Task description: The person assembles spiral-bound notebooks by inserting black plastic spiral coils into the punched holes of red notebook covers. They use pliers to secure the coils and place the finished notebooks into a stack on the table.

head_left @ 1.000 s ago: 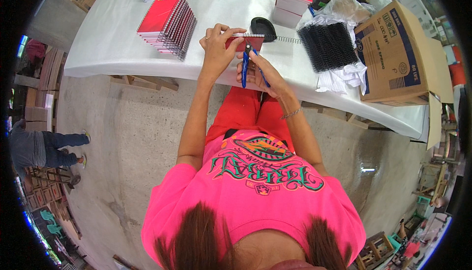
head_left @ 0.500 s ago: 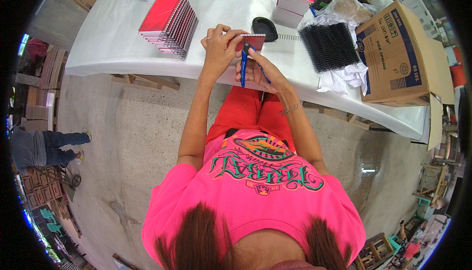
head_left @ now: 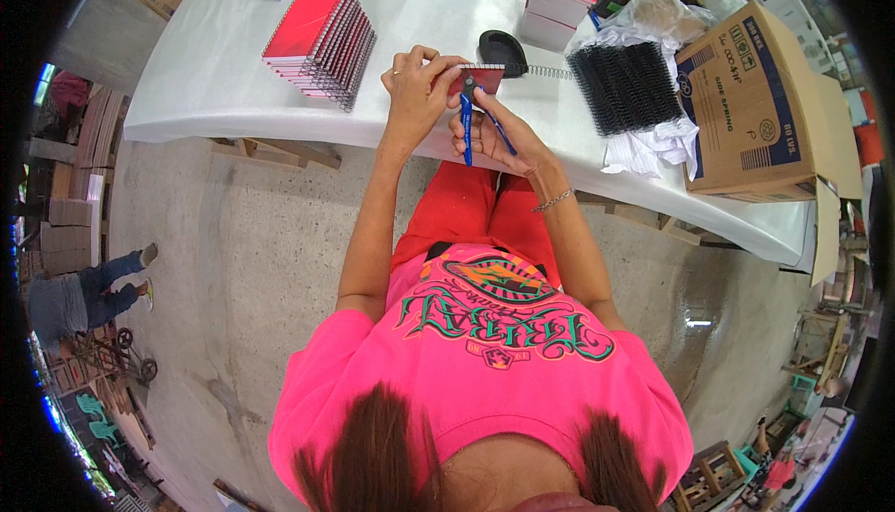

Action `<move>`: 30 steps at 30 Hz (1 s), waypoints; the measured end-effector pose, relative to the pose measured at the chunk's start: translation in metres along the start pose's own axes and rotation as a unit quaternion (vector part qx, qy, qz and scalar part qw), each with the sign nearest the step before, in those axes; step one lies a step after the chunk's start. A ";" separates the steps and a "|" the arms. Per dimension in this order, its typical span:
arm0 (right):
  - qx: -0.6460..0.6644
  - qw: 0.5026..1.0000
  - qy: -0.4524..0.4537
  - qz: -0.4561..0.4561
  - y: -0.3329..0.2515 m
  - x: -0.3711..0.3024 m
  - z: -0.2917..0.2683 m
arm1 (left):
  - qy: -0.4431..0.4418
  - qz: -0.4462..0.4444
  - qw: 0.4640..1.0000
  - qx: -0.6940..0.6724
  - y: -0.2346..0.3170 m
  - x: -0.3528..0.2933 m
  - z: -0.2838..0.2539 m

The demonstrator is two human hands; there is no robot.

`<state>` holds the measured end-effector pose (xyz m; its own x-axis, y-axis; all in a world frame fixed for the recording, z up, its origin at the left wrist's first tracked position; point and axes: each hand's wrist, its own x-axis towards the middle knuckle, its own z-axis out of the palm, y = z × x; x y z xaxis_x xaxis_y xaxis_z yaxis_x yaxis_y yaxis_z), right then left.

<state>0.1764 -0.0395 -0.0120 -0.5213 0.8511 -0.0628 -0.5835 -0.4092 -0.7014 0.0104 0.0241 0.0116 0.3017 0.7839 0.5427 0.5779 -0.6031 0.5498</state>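
Note:
My left hand point(head_left: 418, 88), fingers closed, grips a small red-covered notebook point(head_left: 488, 76) by its left end at the table's front edge. Along the notebook's top edge runs a spiral wire point(head_left: 550, 72), its loose end sticking out to the right. In my right hand point(head_left: 515, 144) is a pair of blue-handled pliers point(head_left: 468, 131), with their jaws up against the notebook near my left fingertips. The handles stand apart; whether the jaws grip the wire is too small to tell. Just behind the notebook lies a black curved dish point(head_left: 502, 50).
A stack of red spiral notebooks point(head_left: 312, 32) stands to the left. Another red-topped stack point(head_left: 559, 4) is further back. On the right, black spiral coils point(head_left: 625, 89) lie beside a large open cardboard box point(head_left: 741, 106). A person point(head_left: 65, 305) walks on the floor at far left.
My right hand and the pliers have shifted very slightly, with the fingers drawn in a little. My left hand keeps its place. The person at far left has taken a step.

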 end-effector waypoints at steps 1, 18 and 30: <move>0.005 1.000 -0.001 -0.001 0.000 0.000 0.000 | -0.001 -0.001 1.000 -0.001 0.000 0.000 0.000; 0.085 0.995 0.048 0.038 0.005 0.002 0.023 | 0.022 -0.024 0.999 -0.019 0.006 -0.001 0.002; -0.503 0.817 0.272 0.067 -0.018 -0.041 -0.002 | 0.034 -0.046 0.997 -0.047 0.003 0.005 0.004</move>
<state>0.2098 -0.0660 0.0020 -0.0250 0.9532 -0.3014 0.4073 -0.2657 -0.8738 0.0166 0.0271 0.0129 0.1961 0.8271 0.5267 0.5261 -0.5420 0.6553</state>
